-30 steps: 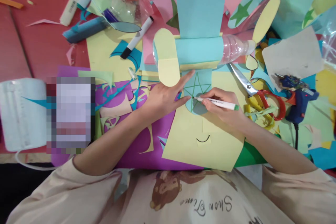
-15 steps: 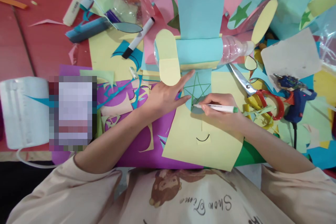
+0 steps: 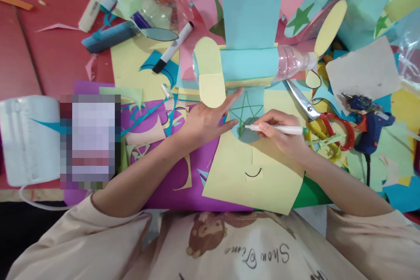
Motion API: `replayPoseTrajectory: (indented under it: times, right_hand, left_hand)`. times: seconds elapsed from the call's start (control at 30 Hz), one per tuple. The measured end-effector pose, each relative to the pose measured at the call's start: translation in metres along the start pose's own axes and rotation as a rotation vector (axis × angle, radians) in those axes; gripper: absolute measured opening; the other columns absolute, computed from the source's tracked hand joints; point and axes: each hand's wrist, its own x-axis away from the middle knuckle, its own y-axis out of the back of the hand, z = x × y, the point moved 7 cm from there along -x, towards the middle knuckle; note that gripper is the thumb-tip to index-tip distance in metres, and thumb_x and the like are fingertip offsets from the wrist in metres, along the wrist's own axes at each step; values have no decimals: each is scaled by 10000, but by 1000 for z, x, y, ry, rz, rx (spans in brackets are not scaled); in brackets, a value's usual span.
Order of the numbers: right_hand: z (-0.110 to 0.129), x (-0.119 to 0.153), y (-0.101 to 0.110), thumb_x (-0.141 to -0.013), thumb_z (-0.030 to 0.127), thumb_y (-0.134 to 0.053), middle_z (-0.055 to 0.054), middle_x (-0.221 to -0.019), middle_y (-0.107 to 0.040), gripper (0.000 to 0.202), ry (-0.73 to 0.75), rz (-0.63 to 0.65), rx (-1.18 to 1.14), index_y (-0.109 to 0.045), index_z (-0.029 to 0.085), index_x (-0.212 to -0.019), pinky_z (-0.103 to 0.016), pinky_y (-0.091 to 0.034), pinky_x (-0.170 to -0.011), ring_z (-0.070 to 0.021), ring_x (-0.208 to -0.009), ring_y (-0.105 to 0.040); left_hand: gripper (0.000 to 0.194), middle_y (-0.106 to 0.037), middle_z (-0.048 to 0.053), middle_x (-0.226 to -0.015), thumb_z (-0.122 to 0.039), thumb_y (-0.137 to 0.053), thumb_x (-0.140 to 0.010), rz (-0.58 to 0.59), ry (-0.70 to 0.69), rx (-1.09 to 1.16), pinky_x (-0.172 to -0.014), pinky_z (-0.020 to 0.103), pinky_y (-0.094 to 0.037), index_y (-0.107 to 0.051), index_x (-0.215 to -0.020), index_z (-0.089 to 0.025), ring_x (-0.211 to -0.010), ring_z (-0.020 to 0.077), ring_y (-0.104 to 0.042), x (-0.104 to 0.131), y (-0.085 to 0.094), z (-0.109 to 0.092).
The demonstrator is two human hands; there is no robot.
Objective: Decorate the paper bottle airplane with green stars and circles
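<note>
A white marker with a green end (image 3: 288, 130) is pinched in my right hand (image 3: 282, 130). Its tip is at the lower part of a green star outline on the rounded light-blue paper flap (image 3: 247, 100). My left hand (image 3: 210, 122) lies with fingers spread along the flap's left side, index fingertip near the upper edge. Just above the flap is a clear plastic bottle (image 3: 290, 62) lying on its side, wrapped in light-blue paper (image 3: 249, 64). A cream rounded paper strip (image 3: 210, 72) sits across the bottle's left end. Pale-yellow paper (image 3: 249, 192) is beneath the flap.
Red-handled scissors (image 3: 310, 107) lie to the right, beside a blue glue gun (image 3: 372, 133). A black-capped marker (image 3: 173, 48) rests at upper left. On the far left are a white case (image 3: 31, 140) and a blurred-out rectangular object (image 3: 93, 140). Paper scraps cover purple paper (image 3: 164, 183).
The marker has shifted slightly right and up with my right hand, its tip moving off the star's lower-left point. My left hand stays in place.
</note>
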Motion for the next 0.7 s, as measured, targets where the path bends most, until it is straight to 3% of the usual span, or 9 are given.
replayPoseTrajectory:
  times: [0.1, 0.23, 0.7]
  right_hand:
    - [-3, -1, 2, -883, 393, -609, -6, -696, -644, 223, -30, -36, -14, -643, 189, -801, -238, -442, -543, -106, -606, -573]
    - [-3, 0, 0, -846, 351, -661, -11, -759, -655, 169, -12, -15, 6, -645, 186, -878, -229, -443, -544, -105, -631, -573]
    - [-6, 0, -4, -863, 332, -632, 15, -665, -567, 180, -13, 46, 59, -610, 173, -780, -225, -357, -512, -85, -575, -459]
  left_hand:
    - [617, -621, 6, -852, -329, -539, -903, 4, -1, -2, -626, 212, -426, -335, -1476, -226, -754, 144, -581, 0, 0, -1]
    - [617, -627, 3, -843, -341, -541, -902, 0, -5, 0, -613, 200, -407, -341, -1474, -223, -756, 142, -582, 0, 0, -1]
    - [622, -616, 3, -855, -341, -544, -905, 24, 24, 13, -608, 195, -408, -332, -1480, -236, -758, 138, -578, 1, -1, 0]
